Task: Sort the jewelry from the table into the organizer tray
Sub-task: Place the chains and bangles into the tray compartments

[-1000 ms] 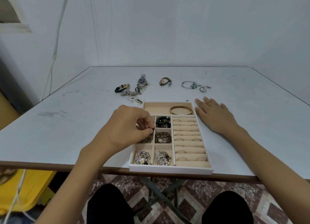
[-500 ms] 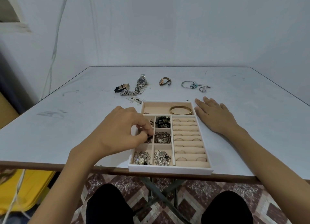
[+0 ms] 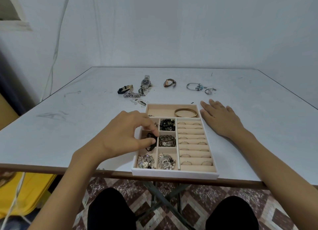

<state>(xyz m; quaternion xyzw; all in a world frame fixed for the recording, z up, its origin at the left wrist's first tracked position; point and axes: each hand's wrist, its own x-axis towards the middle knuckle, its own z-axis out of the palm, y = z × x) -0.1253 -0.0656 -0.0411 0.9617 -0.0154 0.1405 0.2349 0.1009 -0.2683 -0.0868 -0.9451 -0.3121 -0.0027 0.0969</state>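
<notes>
Looking down from the head camera, I see the organizer tray (image 3: 173,175) low in the centre of the frame, at the near edge of the white table (image 3: 68,126). Its two nearest small compartments hold a pearl-and-crystal cluster (image 3: 146,161) and a silver leaf brooch (image 3: 166,161). Just above them, the left hand (image 3: 127,136) is over the middle compartment of the tray's left column, thumb and forefinger pinching a black jewelry piece (image 3: 151,143) that lies in that compartment; I cannot tell what kind it is. Rings (image 3: 185,155) sit in the padded rolls on the right side of the tray. A black bead bracelet (image 3: 167,124) fills a compartment higher up, and a gold bangle (image 3: 185,113) lies in the long top one. The right hand (image 3: 218,119) rests flat on the table beside the tray's upper right corner, fingers straight and slightly spread. Farther up lie a black-strap watch (image 3: 124,89), a silver watch (image 3: 146,82), a brown-strap watch (image 3: 169,83) and a silver charm bangle (image 3: 195,86).
</notes>
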